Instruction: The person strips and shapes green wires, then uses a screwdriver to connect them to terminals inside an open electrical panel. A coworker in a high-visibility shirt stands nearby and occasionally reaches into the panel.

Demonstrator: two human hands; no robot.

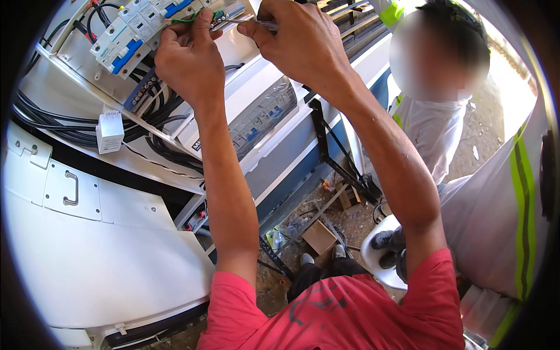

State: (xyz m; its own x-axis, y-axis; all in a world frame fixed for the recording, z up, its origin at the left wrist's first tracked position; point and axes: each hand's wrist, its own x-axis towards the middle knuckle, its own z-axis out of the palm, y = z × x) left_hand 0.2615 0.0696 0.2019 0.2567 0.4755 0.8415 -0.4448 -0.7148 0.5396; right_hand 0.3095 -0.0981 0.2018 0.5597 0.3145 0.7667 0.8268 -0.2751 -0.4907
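Both my arms reach up to an opened electrical panel (76, 64). My left hand (195, 67) is closed, thumb and fingers pinching a thin green wire (217, 14) beside a metal terminal bar (221, 22). My right hand (300, 44) is wrapped around a screwdriver; its handle is mostly hidden in the palm. The screwdriver's thin shaft (236, 21) points left, its tip at the terminal bar. Left of my left hand sits a row of white circuit breakers (119, 46) with blue levers. A second terminal bar (140, 93) with several screws lies below them.
Black cables (64, 125) run beneath the panel, near a small white box (109, 133). A panel cover with a clear window (262, 116) leans below my hands. A white cabinet (105, 256) fills the lower left. People in white reflective clothing (431, 134) stand close at right, near a white stool (376, 251).
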